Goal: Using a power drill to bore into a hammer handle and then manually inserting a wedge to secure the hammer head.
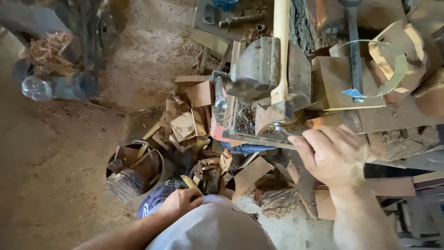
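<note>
1. Nearest the lens: grey-clad knee [217, 229], left hand [181, 202] resting on it, fingers curled loosely, nothing visibly held.
2. Right hand [334, 155] raised with forearm reaching up from below, fingers folded, knuckles up, pressed against the edge of the bench vise [270, 85]; whether anything sits inside the fist cannot be told.
3. Just above that fist: pale wooden handle [280, 51] clamped upright between the vise jaws.
4. Below and left of the fist: heap of wood offcuts [192, 122].
5. Further left: round bucket [134, 169] holding scraps.
</note>
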